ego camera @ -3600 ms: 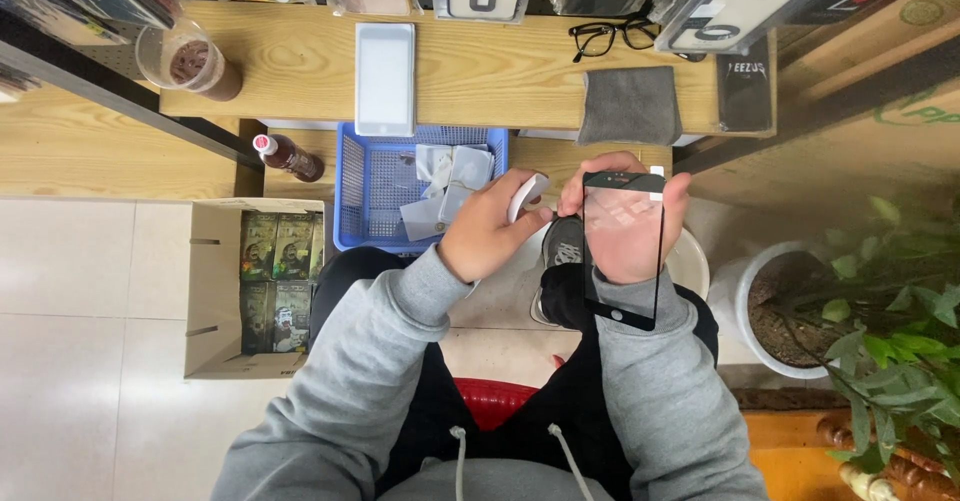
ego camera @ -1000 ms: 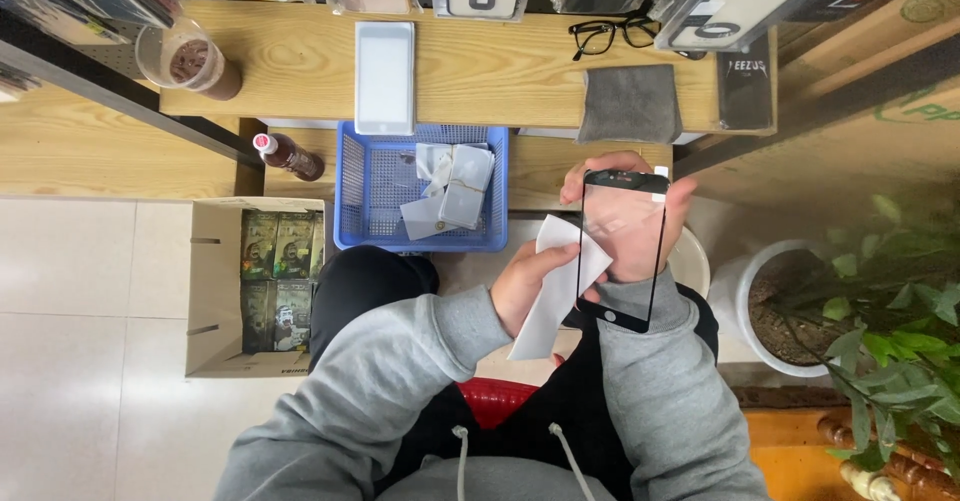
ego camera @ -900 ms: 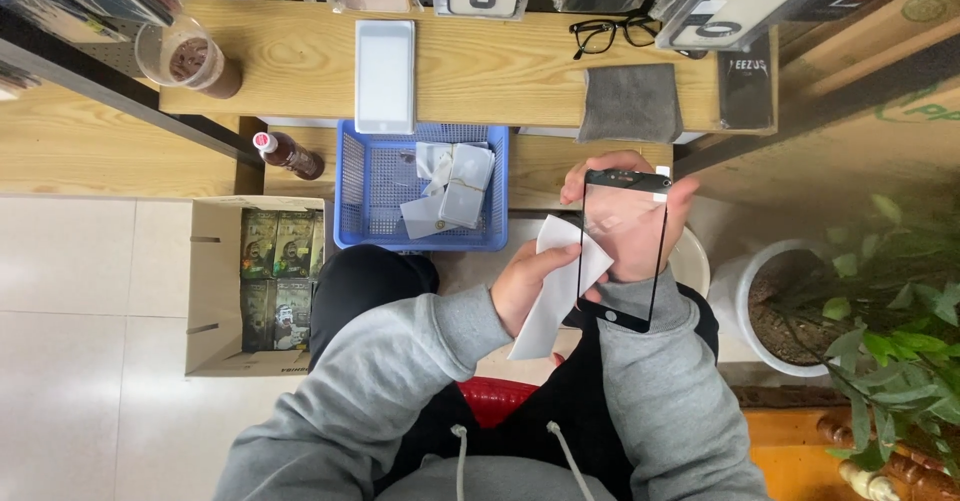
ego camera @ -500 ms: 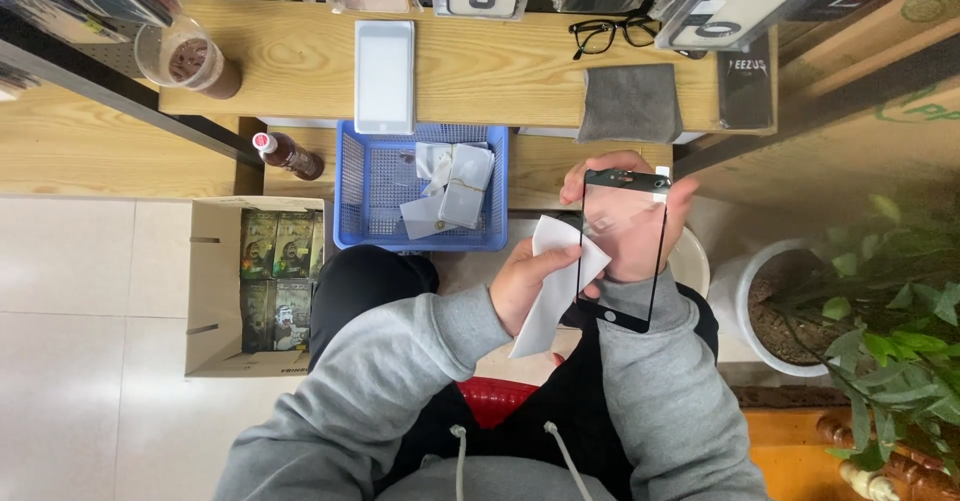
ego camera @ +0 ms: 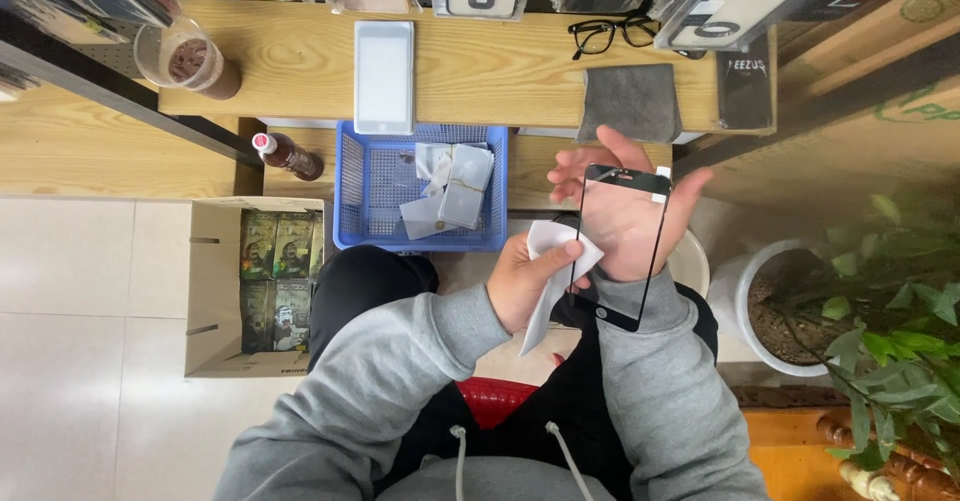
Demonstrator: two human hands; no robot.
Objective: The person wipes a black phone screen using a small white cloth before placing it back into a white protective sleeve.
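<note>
Bright, even indoor light; sharp focus, soft shadows, slight edge distortion.

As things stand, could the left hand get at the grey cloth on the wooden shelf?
Probably not freely: the left hand pinches a white wipe, and the right hand holding the black-framed screen protector sits between it and the grey cloth.

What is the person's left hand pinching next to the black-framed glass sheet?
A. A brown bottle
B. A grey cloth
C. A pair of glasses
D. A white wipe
D: the left hand pinches a white wipe against the edge of the black-framed glass sheet, which lies on the open right hand; the glasses and grey cloth lie on the wooden shelf, apart from both hands.
</note>
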